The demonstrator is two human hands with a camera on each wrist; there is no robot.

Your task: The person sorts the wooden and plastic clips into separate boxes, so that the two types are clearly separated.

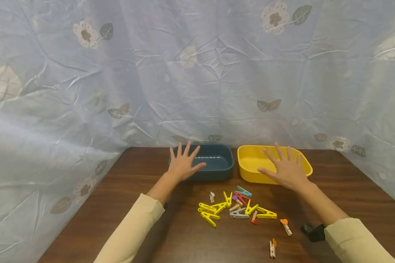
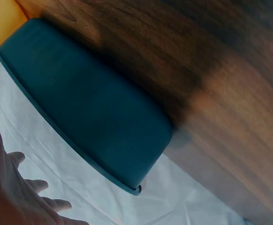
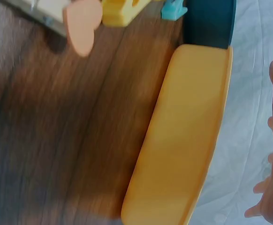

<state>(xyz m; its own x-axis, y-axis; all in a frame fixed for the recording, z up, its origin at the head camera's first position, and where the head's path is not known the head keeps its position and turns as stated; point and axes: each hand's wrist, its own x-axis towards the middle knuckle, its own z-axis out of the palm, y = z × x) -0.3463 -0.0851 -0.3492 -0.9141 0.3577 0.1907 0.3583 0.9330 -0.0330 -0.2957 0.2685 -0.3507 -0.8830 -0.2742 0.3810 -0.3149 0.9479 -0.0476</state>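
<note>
The fingers (image 1: 187, 148) of the left hand (image 1: 181, 166) are standing straight and wide apart, gripping nothing, and those of the right hand (image 1: 289, 171) are spreading just as emptily. The left hand is hovering by the left end of the dark blue tub (image 1: 214, 175), the right over the yellow tub (image 1: 256, 177); both wrist views are showing a gap between hand and rim. Both tubs are looking light, stiff and smooth, so the rim is seeming the surest hold. On their near side, plastic pegs (image 1: 266, 216) and small wooden pegs (image 1: 288, 229) are lying loosely scattered across the tabletop (image 1: 118, 208). The pegs are appearing light and springy, the wooden ones daintier with their glued-on-looking hearts; a fingertip pinch across the arms is probably suiting them best.
</note>
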